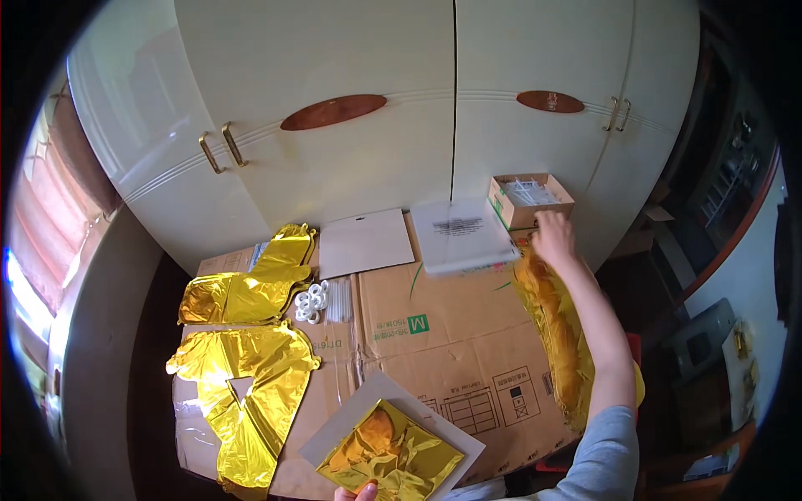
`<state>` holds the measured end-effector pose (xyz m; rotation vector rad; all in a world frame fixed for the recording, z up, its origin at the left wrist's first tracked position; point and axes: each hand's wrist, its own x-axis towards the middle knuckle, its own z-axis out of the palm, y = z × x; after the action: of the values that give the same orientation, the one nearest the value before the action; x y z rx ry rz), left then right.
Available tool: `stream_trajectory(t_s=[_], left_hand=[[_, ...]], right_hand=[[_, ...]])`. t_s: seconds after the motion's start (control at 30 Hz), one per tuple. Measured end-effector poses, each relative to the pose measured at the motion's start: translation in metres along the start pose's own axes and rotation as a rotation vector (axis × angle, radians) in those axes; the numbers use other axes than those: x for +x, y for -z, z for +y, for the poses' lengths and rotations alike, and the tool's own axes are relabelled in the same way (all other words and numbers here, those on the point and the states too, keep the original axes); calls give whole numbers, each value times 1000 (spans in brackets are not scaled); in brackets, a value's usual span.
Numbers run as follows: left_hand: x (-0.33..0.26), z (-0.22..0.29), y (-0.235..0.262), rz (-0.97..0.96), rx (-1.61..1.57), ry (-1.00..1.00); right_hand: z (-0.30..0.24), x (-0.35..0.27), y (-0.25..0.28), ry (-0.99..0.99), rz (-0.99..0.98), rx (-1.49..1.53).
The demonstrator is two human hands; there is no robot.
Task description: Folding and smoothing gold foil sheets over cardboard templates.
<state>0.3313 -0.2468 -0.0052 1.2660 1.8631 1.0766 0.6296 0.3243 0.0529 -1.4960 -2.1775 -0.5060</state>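
My left hand (361, 493), mostly cut off by the lower edge, grips a folded gold foil balloon (399, 451) lying on a grey-white card (381, 386); its thumb presses on the foil. My right hand (553, 239) reaches to the far right, by the front of a small cardboard box (499, 206) of thin clear-white sticks (532, 192). Its fingers are bent and closed, and whatever they hold is hidden. Below that hand and partly behind my forearm runs a long pile of gold foil (558, 351).
Flattened cardboard (451, 342) covers the table. At left lie two spread gold foil balloons, an upper one (242, 292) and a lower one (263, 392). White rings (311, 302) sit beside clear tubes (338, 301). Behind are a white card (368, 242), a clear plastic bag (464, 238) and cabinet doors (351, 167).
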Motion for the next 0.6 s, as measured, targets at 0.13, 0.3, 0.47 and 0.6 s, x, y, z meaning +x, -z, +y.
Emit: stream_trajectory(t_s=[0.13,0.3,0.47,0.6], left_hand=[[3,25,-6,37,-681,309],[-5,34,-3,-8,-998,356],[-22,21,1,24,-962,287],[-26,14,1,-8,-979,308]], right_hand=[[-70,-18,19,492,-291,316],[-105,-17,7,387,-588,309],[-112,-18,6,589,-383,229],[-107,-44,-7,745,-21,162]])
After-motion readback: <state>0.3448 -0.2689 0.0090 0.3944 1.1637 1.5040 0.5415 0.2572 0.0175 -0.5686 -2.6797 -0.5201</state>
